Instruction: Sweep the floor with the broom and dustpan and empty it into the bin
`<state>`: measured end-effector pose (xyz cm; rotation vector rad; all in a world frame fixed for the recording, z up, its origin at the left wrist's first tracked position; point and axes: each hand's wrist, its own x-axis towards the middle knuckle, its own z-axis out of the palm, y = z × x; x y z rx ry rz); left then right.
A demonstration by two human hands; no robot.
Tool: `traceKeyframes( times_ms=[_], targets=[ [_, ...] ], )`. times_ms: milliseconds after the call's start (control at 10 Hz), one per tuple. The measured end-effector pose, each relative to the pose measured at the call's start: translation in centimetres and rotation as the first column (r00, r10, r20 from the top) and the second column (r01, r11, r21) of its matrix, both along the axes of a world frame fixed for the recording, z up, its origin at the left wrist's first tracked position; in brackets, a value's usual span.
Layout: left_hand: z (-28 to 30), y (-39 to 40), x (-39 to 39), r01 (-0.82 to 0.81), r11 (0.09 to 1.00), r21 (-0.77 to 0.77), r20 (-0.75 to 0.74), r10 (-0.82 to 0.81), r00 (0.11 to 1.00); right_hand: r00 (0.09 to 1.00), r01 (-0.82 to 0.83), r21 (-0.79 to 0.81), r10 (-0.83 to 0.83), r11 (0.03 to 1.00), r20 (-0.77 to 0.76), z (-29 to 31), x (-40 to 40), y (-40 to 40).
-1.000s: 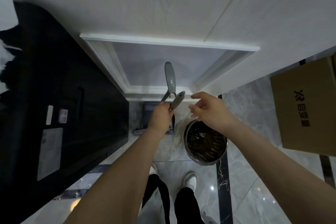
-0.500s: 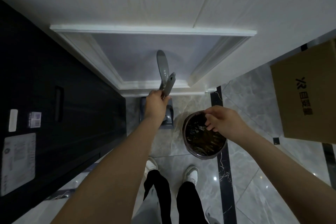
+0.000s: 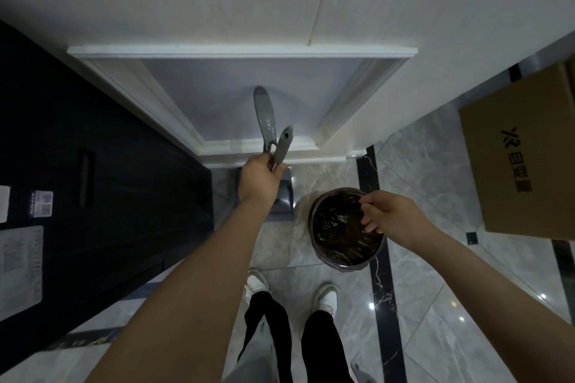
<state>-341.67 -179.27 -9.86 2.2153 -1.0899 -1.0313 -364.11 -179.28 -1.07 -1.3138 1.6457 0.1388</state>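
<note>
My left hand (image 3: 259, 180) grips two grey handles together: the longer broom handle (image 3: 265, 115) and the shorter dustpan handle (image 3: 284, 141), both standing upright against the white door panel. Below the hand, the grey dustpan (image 3: 284, 196) rests on the floor, mostly hidden by my wrist. The round bin (image 3: 345, 227), lined with a dark bag and holding some debris, stands on the tiles to the right. My right hand (image 3: 392, 216) hovers over the bin's right rim with fingers loosely spread, holding nothing.
A white panelled door (image 3: 249, 25) fills the far side. A dark cabinet (image 3: 93, 196) stands at the left. A cardboard box (image 3: 522, 158) sits at the right. My feet in white shoes (image 3: 325, 295) stand on the grey marble floor (image 3: 435, 305).
My right hand dropped from beside the handles down to above the bin's rim. My left hand kept hold of both handles, shifting slightly.
</note>
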Motion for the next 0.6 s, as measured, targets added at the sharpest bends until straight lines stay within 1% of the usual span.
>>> traceKeyframes(
  times_ms=[100,200,400,500,600],
  targets=[
    [-0.4,0.7,0.2,-0.010,0.999,-0.047,0.032,0.012,0.999,1.000,0.009,0.014,-0.009,1.000,-0.016,0.0,-0.8,0.2],
    [-0.3,0.6,0.7,-0.025,0.999,-0.042,0.040,0.027,0.999,0.999,0.003,0.038,-0.002,0.999,-0.035,0.1,-1.3,0.5],
    [-0.2,-0.6,0.8,0.006,1.000,0.000,0.021,-0.006,1.000,0.999,0.039,0.063,-0.037,0.997,-0.031,-0.1,-1.9,0.8],
    [-0.6,-0.4,1.0,-0.031,1.000,0.006,-0.029,0.031,0.999,0.999,0.028,0.075,-0.026,0.997,-0.028,-0.5,-2.3,0.8],
    [-0.3,-0.4,1.0,-0.067,0.998,0.009,-0.066,0.068,0.995,0.998,0.060,0.068,-0.059,0.996,-0.016,-0.2,-2.0,0.7]
  ],
)
